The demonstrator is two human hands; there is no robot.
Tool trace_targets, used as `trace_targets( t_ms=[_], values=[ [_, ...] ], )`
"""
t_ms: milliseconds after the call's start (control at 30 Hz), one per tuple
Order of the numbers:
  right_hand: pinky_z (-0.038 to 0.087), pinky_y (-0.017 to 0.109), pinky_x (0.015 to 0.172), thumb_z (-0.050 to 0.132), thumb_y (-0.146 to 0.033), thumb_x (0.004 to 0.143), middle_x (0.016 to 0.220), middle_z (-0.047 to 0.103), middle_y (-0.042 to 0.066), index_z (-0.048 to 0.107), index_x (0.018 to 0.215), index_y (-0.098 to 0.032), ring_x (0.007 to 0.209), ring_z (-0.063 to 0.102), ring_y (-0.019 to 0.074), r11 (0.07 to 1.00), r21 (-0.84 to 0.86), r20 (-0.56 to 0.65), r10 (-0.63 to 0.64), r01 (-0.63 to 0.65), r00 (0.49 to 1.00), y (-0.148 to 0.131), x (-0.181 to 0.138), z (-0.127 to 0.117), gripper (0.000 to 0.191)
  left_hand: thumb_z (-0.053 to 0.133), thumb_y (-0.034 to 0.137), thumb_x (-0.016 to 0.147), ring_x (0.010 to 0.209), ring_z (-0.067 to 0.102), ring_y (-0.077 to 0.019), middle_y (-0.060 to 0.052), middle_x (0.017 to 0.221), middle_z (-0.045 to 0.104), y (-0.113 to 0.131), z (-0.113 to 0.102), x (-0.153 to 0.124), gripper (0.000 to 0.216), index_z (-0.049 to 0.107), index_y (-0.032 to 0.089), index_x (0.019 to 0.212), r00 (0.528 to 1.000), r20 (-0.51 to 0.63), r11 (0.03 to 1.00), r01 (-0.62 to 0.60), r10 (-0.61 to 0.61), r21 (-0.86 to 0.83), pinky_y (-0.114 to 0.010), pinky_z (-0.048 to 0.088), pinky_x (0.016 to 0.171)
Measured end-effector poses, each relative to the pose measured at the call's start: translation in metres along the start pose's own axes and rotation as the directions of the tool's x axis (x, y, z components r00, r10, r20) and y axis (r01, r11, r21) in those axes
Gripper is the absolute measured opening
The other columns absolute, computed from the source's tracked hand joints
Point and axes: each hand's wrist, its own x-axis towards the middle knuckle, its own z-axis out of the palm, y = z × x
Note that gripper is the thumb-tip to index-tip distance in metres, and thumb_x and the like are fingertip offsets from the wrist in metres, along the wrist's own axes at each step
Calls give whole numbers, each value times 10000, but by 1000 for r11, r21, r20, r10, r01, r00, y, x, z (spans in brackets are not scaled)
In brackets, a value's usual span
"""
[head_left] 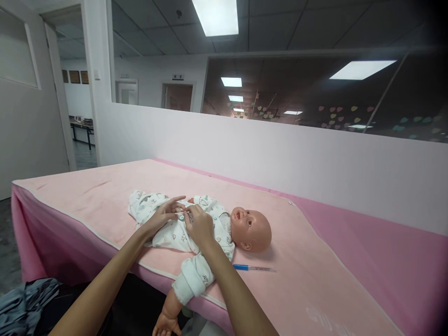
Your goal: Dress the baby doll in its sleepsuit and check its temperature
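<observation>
A bald baby doll [254, 229] lies on its back, head to the right, dressed in a white printed baby garment [173, 237]. Over the doll's middle, my left hand [164, 217] pinches the front of the garment, with some fingers stretched out. My right hand [200, 227] is close beside it, thumb and fingers closed on the same cloth front. A thin white strip, perhaps a tie or edge, shows between my fingertips; its exact kind is hard to make out. One doll arm [171, 311], its sleeve [194, 277] bunched up, hangs over the table's near edge beneath my right forearm.
A thermometer-like stick with a blue end [241, 267] lies near the doll's head. The pink blanket [315, 280] covers the table, over a darker pink cloth [378, 252]. Behind stands a white half wall [245, 149] with glass above. An open doorway [80, 102] is at left.
</observation>
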Motion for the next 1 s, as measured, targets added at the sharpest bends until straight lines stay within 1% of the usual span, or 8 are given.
trace_targets(
  t_ms=[100,267,467,600,700,833,933,1000],
  values=[
    [386,216,592,438,-337,868,1029,576,35,546,1022,-227,815,586,138,1000,-3,-9,-26,26,1000,-1,-1,-1,218,536,127,666,884,535,-163,-43,977,579,0,0,1,602,448,215,1256,1000,-25,1000,-16,16,8,-304,412,832],
    [372,217,550,467,-345,848,982,576,16,547,1029,-246,733,573,130,994,-58,59,-86,90,995,-1,-2,-2,221,616,211,676,873,534,-172,-52,964,561,-8,-4,6,531,497,198,1193,997,-65,997,-45,50,63,-319,432,809],
    [380,230,563,432,-329,871,911,595,13,555,957,-235,728,581,140,994,-107,45,1,4,999,-2,-2,1,177,627,257,693,938,538,-197,-74,1019,565,-17,-4,5,486,519,194,1162,993,-82,989,-70,81,130,-349,424,866],
    [389,239,557,456,-344,856,934,605,8,534,1002,-250,741,593,154,994,-111,31,19,-16,999,-2,-3,3,190,616,286,718,854,548,-170,-77,1043,560,-8,-10,-5,554,446,224,1241,998,-55,979,-4,16,206,-312,449,775],
    [405,244,576,464,-341,852,963,609,24,521,1047,-244,767,600,160,994,-101,31,46,-42,998,-1,-3,2,225,614,269,707,743,535,-134,-63,1030,564,5,-22,-11,641,369,268,1300,995,54,967,69,-85,246,-260,451,662],
    [427,249,612,474,-356,847,984,607,42,530,1048,-230,788,603,164,995,-53,41,87,-85,995,0,-3,0,244,597,308,710,688,528,-142,-45,886,591,19,-33,-15,513,497,239,1209,966,153,904,130,-208,407,-219,421,572],
    [442,263,633,485,-370,835,998,594,45,532,1054,-223,800,601,174,994,-9,24,108,-107,994,0,-1,-2,268,556,367,739,630,510,-150,-29,715,574,24,-33,-16,391,591,194,1087,954,175,854,126,-244,504,-217,392,532],
    [450,273,648,482,-372,831,1022,578,50,526,1074,-218,817,598,181,993,32,-1,114,-114,994,-2,-3,-7,290,555,364,732,635,513,-160,-27,690,569,27,-34,-16,362,613,185,1042,956,170,831,111,-239,544,-229,397,551]
  ],
)
